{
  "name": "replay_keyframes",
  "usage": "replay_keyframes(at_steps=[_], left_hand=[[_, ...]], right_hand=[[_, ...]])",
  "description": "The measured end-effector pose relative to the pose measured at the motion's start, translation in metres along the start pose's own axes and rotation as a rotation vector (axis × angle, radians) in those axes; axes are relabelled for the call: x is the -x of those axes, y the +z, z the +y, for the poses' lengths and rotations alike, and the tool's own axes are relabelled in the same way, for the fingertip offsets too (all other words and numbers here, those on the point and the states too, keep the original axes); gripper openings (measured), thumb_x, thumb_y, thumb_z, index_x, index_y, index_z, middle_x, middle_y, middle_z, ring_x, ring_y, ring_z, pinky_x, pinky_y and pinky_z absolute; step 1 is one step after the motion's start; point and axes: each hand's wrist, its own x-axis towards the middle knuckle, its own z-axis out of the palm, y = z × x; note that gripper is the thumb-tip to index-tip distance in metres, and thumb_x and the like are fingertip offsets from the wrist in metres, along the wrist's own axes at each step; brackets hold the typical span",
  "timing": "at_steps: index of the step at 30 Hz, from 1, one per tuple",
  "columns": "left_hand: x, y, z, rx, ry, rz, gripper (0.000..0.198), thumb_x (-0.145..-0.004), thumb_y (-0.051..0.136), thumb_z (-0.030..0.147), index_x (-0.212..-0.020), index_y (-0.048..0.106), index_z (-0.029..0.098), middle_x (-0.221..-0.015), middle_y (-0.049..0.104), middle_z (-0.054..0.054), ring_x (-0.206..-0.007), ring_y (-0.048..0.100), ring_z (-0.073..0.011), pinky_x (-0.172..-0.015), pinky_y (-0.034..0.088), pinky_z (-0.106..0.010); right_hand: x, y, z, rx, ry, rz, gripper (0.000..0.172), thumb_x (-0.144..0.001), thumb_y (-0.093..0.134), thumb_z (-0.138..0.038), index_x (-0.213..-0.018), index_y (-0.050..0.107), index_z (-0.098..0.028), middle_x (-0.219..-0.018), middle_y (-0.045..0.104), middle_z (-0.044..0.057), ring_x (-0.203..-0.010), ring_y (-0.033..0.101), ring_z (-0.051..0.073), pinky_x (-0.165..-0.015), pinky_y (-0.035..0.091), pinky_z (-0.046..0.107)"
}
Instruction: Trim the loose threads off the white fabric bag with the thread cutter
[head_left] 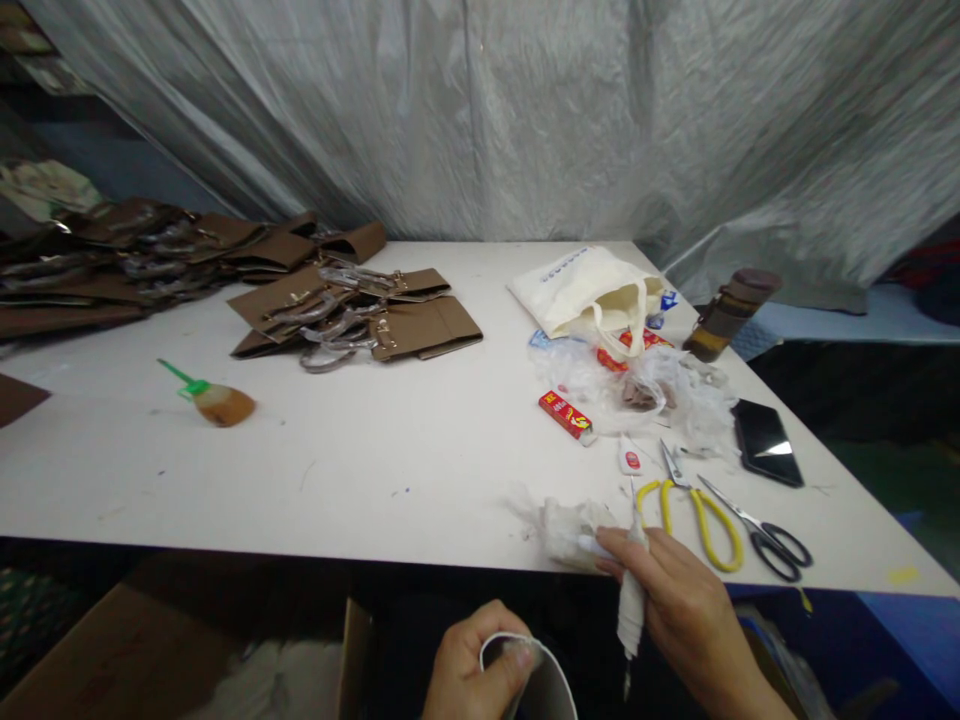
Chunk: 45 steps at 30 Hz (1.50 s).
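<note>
My right hand (686, 610) is at the table's near edge, closed around a white rolled piece of cloth or tissue (631, 600) that hangs down past the edge. A crumpled white wad (566, 530) lies on the table just left of it. Below the edge, my left hand (472, 665) pinches a thin white loop-shaped strip (540, 665). Yellow-handled scissors (694, 505) and black-handled scissors (765, 530) lie right next to my right hand.
On the white table (375, 450): stacks of brown paper bags with clear handles (352, 310), a glue bottle with a green nozzle (214, 400), a red box (566, 415), a cream tote bag (592, 290), crumpled plastic (675, 390), a black phone (765, 440), a brown bottle (727, 315). A cardboard box (150, 650) sits below.
</note>
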Motion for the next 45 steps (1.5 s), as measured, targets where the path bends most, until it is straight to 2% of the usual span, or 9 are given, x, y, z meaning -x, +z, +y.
replay_keyframes(at_steps=[10,13,19,23,30,37,42,45], left_hand=[[0.0,-0.001,-0.002,-0.008,0.008,0.005,0.041,-0.074,0.077,0.055,-0.069,0.064,0.017,-0.059,0.052,0.002,-0.058,0.041,-0.0124,-0.056,0.03,-0.025],[0.001,-0.002,-0.003,0.008,-0.001,0.006,0.041,-0.074,0.077,0.055,-0.069,0.065,0.017,-0.059,0.052,0.002,-0.058,0.042,-0.0125,-0.055,0.029,-0.025],[0.0,-0.002,-0.004,0.017,0.006,0.008,0.041,-0.074,0.078,0.055,-0.07,0.065,0.016,-0.059,0.052,0.002,-0.058,0.042,-0.0123,-0.055,0.029,-0.025],[0.0,-0.002,-0.004,0.026,0.008,0.0,0.042,-0.075,0.077,0.056,-0.07,0.064,0.016,-0.058,0.051,0.003,-0.057,0.04,-0.0118,-0.055,0.029,-0.025],[0.001,-0.002,-0.002,0.035,0.009,-0.015,0.046,-0.073,0.078,0.06,-0.069,0.063,0.017,-0.059,0.051,0.002,-0.058,0.04,-0.0119,-0.054,0.028,-0.025],[0.002,-0.001,0.001,-0.009,0.027,0.008,0.041,-0.075,0.077,0.055,-0.068,0.065,0.016,-0.059,0.052,0.002,-0.058,0.042,-0.0121,-0.057,0.031,-0.025],[0.003,0.0,0.002,0.022,0.013,0.015,0.045,-0.073,0.079,0.059,-0.067,0.064,0.017,-0.059,0.053,0.002,-0.057,0.041,-0.0124,-0.055,0.03,-0.025],[0.002,0.0,0.002,0.01,0.02,0.006,0.047,-0.072,0.078,0.061,-0.067,0.064,0.017,-0.059,0.053,0.002,-0.058,0.042,-0.0128,-0.057,0.03,-0.025]], right_hand=[[-0.003,-0.002,-0.002,0.053,-0.04,-0.011,0.028,-0.105,0.044,-0.007,-0.12,0.066,-0.016,-0.093,0.072,0.007,-0.082,0.065,0.024,-0.069,0.053,0.033],[-0.004,-0.003,-0.003,0.061,-0.053,-0.008,0.036,-0.101,0.041,0.0,-0.121,0.066,-0.017,-0.094,0.072,0.007,-0.083,0.065,0.023,-0.071,0.053,0.033],[-0.014,-0.01,-0.009,0.06,-0.054,0.034,0.038,-0.099,0.039,0.002,-0.113,0.067,-0.018,-0.089,0.072,0.005,-0.077,0.064,0.021,-0.069,0.052,0.03],[-0.015,-0.011,-0.009,0.06,-0.071,-0.002,0.045,-0.093,0.038,0.008,-0.117,0.066,-0.017,-0.095,0.074,0.006,-0.081,0.066,0.021,-0.07,0.053,0.031],[-0.013,-0.011,-0.01,0.093,-0.07,-0.044,0.046,-0.092,0.039,0.006,-0.118,0.067,-0.019,-0.095,0.075,0.009,-0.083,0.068,0.024,-0.07,0.054,0.035],[-0.016,-0.014,-0.009,0.114,-0.107,-0.053,0.047,-0.091,0.037,0.007,-0.118,0.066,-0.018,-0.093,0.075,0.008,-0.083,0.067,0.025,-0.067,0.05,0.036],[-0.016,-0.014,-0.008,0.113,-0.117,-0.054,0.039,-0.097,0.039,0.002,-0.117,0.066,-0.017,-0.091,0.074,0.009,-0.08,0.066,0.025,-0.067,0.05,0.036],[-0.014,-0.012,-0.006,0.119,-0.104,-0.071,0.04,-0.096,0.039,0.002,-0.118,0.066,-0.017,-0.09,0.073,0.009,-0.081,0.066,0.025,-0.067,0.05,0.036]])
